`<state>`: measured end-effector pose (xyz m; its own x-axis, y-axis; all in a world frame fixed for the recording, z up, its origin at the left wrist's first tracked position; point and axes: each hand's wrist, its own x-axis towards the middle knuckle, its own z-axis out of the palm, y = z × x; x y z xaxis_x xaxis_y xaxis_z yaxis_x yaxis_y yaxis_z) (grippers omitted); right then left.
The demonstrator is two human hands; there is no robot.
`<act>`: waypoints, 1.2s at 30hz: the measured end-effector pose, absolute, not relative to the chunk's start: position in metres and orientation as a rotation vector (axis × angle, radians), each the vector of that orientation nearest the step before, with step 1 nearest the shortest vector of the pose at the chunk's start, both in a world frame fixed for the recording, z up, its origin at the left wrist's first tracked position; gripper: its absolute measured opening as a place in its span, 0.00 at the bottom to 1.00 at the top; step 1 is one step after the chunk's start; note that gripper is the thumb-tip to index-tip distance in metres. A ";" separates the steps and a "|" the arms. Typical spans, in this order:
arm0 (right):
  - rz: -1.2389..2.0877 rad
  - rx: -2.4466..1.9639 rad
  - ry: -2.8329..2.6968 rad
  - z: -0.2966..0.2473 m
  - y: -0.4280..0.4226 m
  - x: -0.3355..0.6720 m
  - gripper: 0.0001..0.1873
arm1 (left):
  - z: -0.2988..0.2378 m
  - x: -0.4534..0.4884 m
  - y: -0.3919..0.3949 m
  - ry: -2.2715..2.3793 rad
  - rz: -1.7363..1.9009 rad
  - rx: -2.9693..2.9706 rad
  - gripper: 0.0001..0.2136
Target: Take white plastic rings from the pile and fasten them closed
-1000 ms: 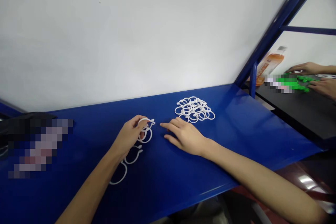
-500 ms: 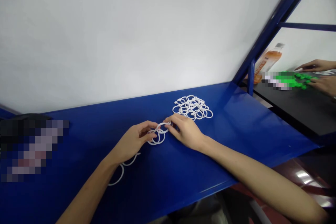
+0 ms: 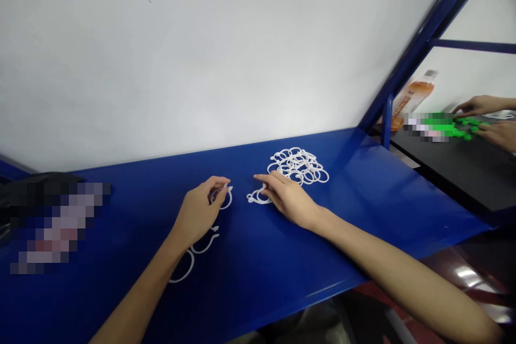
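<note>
My left hand (image 3: 201, 207) pinches an open white plastic ring (image 3: 229, 201) by its upper end, between thumb and fingertips. More open white rings (image 3: 203, 250) lie under and beside my left wrist, partly hidden by it. A little to the right, my right hand (image 3: 288, 199) has its index finger stretched out, while its thumb and other fingers close on a few small white rings (image 3: 256, 199). Those rings are partly covered by the fingers. Just behind my right hand lies a pile of white rings (image 3: 304, 164), several of them overlapping, with small knobs at their ends.
The blue tabletop (image 3: 250, 269) meets a white wall (image 3: 242, 54). A black bag (image 3: 44, 180) and a blurred-out item (image 3: 64, 231) lie on the left. Beyond a blue frame (image 3: 387, 118), another person's hands (image 3: 487, 105) work at green pieces (image 3: 467, 126) near a bottle (image 3: 417, 97).
My hands have moved apart. The white rings that were together between them are now separated: one stays with my left hand, others with my right.
</note>
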<state>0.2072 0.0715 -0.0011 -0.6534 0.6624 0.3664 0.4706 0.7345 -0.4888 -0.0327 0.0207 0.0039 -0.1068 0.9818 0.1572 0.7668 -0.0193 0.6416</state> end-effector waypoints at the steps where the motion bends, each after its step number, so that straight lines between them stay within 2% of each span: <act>1: 0.500 -0.862 -2.392 -0.001 0.072 0.207 0.19 | 0.003 -0.033 0.021 1.967 0.880 1.908 0.15; 4: 0.546 -0.863 -2.348 -0.002 0.073 0.207 0.15 | -0.001 -0.029 0.019 1.929 0.859 2.197 0.17; 10: 0.592 -0.717 -2.363 -0.005 0.070 0.205 0.09 | -0.008 -0.004 0.010 1.650 0.578 2.482 0.20; 14: 0.641 -0.607 -2.402 0.000 0.064 0.205 0.11 | -0.008 -0.004 0.011 1.706 0.530 2.540 0.12; 19: 0.623 -0.547 -2.393 0.002 0.062 0.206 0.16 | -0.006 -0.012 0.012 1.880 0.555 2.502 0.11; 24: 0.501 -0.645 -2.366 -0.005 0.065 0.205 0.18 | -0.009 -0.011 0.011 1.718 0.540 2.490 0.10; 30: 0.572 -0.747 -2.357 -0.005 0.065 0.205 0.14 | -0.009 -0.008 0.011 1.685 0.519 2.418 0.02; 36: 0.662 -0.572 -2.442 -0.001 0.062 0.204 0.13 | -0.012 -0.013 0.013 1.777 0.544 2.437 0.07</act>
